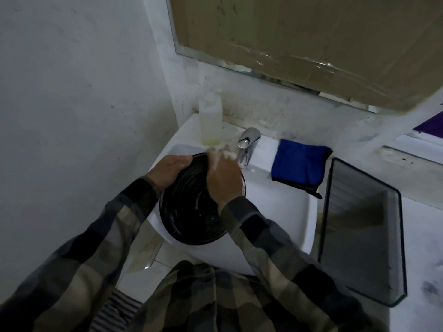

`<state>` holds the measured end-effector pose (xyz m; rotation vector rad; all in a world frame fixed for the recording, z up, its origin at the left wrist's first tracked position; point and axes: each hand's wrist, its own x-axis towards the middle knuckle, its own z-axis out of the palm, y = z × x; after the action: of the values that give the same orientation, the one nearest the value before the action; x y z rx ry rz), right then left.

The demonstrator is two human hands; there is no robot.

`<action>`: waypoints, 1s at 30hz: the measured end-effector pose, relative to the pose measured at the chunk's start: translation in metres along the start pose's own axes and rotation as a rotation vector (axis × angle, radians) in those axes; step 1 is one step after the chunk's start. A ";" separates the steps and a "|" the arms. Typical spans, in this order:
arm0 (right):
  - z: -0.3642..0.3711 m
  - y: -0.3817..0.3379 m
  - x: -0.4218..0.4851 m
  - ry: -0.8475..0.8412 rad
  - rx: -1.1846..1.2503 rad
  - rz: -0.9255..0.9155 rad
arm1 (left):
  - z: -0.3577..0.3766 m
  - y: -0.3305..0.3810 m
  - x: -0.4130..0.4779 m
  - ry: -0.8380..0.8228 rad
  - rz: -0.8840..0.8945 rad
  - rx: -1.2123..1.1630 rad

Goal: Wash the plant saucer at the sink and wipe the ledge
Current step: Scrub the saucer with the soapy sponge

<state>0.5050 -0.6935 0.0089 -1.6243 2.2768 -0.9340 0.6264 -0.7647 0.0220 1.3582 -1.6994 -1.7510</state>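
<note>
A round black plant saucer (191, 212) is held tilted over the white sink (282, 207). My left hand (167, 172) grips its upper left rim, fingers curled over the edge. My right hand (224, 178) lies on the saucer's upper right part, its soapy fingers at the far rim; foam hides the fingertips. The chrome tap (247, 144) stands just right of that hand. A folded blue cloth (300, 165) rests on the sink's right ledge.
A translucent soap bottle (211, 118) with a little yellow liquid stands at the sink's back left corner. A black mesh tray (362, 231) sits on the counter right of the sink. A cardboard-covered mirror (311, 44) hangs above. A wall closes in on the left.
</note>
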 end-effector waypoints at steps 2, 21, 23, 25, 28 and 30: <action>0.010 -0.015 -0.010 -0.069 -0.020 -0.229 | 0.003 -0.001 -0.003 0.031 0.020 0.053; 0.019 -0.006 -0.014 -0.061 0.035 -0.287 | -0.019 -0.004 -0.016 0.145 0.148 0.102; 0.016 -0.012 -0.010 -0.066 0.041 -0.493 | -0.013 -0.004 -0.017 0.126 0.132 0.027; 0.010 -0.004 -0.002 0.027 0.084 -0.377 | -0.008 0.000 -0.020 0.148 0.123 -0.013; 0.002 0.025 0.006 0.026 0.265 0.105 | -0.011 -0.001 -0.021 0.214 0.123 -0.038; 0.003 0.038 0.002 -0.006 0.363 0.268 | -0.013 -0.002 -0.023 0.276 0.091 -0.154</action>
<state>0.4758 -0.6891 -0.0154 -1.1401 2.0971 -1.1820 0.6487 -0.7541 0.0312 1.3592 -1.4249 -1.5297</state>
